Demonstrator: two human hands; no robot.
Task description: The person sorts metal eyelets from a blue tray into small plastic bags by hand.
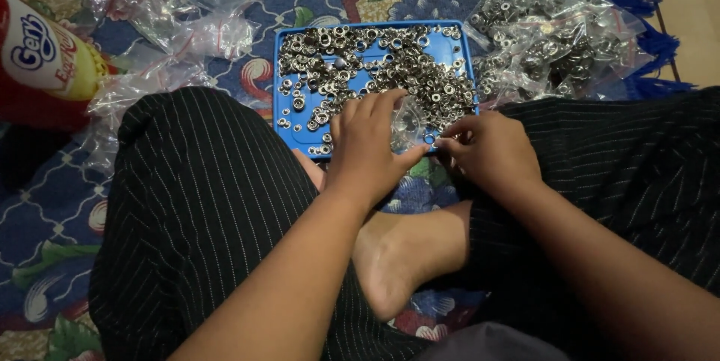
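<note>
The left hand (369, 143) grips a small clear plastic bag (409, 122) (mouth toward three o'clock); the right hand (486, 152) pinches its edge over the blue rectangular plastic tray (290, 127) of silver metal eyelets (390, 61).

Tray (288, 124) sits at upper centre of frame on the carpet (45, 203), between the knees, with metal eyelets (390, 61) heaped in it, densest toward its right half. Left hand (367, 147) and right hand (487, 152) meet at the tray's lower right edge, a small clear bag (409, 122) between them. Filled bags (551, 31) lie right of the tray; empty bags (180, 23) and a snack packet (45, 57) lie left.
</note>
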